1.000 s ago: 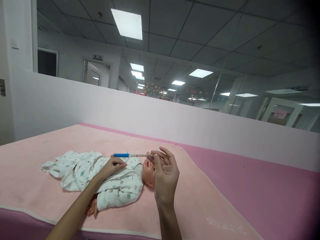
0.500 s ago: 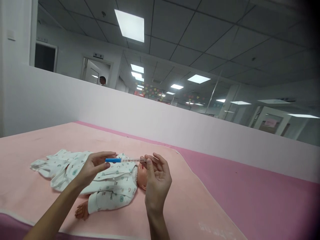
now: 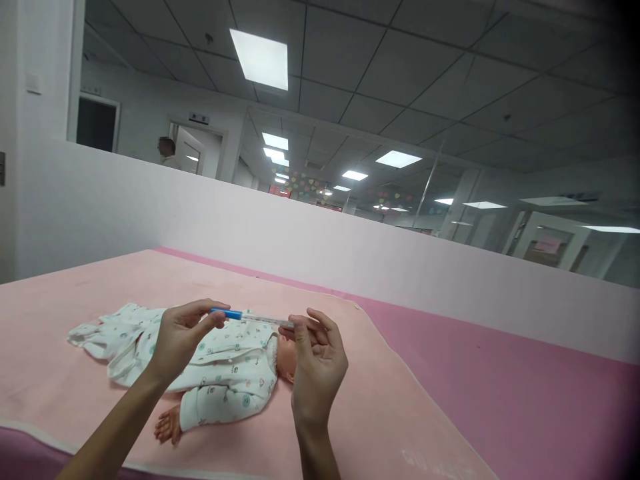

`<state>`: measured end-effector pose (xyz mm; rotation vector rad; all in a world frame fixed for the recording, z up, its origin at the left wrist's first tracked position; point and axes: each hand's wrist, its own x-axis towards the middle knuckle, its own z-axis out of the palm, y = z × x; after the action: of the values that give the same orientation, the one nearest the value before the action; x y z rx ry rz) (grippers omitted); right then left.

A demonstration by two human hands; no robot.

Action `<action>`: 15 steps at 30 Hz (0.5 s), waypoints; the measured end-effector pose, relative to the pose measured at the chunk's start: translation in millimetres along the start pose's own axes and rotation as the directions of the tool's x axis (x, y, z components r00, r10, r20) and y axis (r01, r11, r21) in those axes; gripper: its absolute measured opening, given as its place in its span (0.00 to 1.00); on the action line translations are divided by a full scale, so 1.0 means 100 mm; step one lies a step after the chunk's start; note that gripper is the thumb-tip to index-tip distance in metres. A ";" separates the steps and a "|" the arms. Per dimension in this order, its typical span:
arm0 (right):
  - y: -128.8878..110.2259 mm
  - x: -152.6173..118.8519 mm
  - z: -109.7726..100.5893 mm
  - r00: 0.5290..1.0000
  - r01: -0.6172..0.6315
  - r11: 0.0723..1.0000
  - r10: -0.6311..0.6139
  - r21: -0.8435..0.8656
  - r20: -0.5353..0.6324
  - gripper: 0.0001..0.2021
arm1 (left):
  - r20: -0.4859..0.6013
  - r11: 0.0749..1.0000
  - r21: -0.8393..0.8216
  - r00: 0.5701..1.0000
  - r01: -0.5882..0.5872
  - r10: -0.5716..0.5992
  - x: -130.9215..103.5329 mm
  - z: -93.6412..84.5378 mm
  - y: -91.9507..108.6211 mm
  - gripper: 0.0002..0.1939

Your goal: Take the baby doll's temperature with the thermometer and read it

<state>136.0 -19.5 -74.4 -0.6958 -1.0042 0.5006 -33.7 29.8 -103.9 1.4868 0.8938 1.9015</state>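
Note:
A slim glass thermometer (image 3: 264,321) with markings along its clear tube and a blue end (image 3: 228,313) is held almost level between my hands. My left hand (image 3: 184,333) pinches the blue end between thumb and fingers. My right hand (image 3: 319,363) grips the clear end with thumb and forefinger, its other fingers curled loosely; the tip is hidden there. Beneath and behind them a baby doll (image 3: 227,380) lies on its back in a white patterned outfit. My right hand covers most of its head.
The doll lies on a pale pink mat (image 3: 380,413) over a darker pink surface (image 3: 500,373). A white low wall (image 3: 280,227) with glass above runs along the back. Beyond the glass, a person (image 3: 167,150) is near an open door (image 3: 191,150).
My left thumb and fingers have closed more firmly on the blue end, and the thermometer has tilted slightly, its right end lower. The person behind the glass has moved left.

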 end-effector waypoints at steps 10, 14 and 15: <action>0.07 0.09 -0.13 0.999 -0.002 1.000 0.001 -0.010 -0.036 0.14 | 0.110 1.000 0.014 0.994 -0.025 0.024 -0.05 0.15 -0.03 0.14; 0.29 -0.02 -0.48 0.949 0.060 0.987 -0.104 -0.151 -0.298 0.15 | 0.227 0.991 -0.111 0.969 -0.076 0.100 -0.08 0.22 -0.09 0.19; 0.39 -0.08 -0.61 0.920 0.050 0.978 -0.124 -0.204 -0.371 0.15 | 0.233 0.990 -0.127 0.968 -0.066 0.094 -0.09 0.24 -0.12 0.19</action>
<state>183.3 -16.4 -129.1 -0.8776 -0.7144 0.1776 -8.0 34.0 -114.4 1.6580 0.6092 1.7506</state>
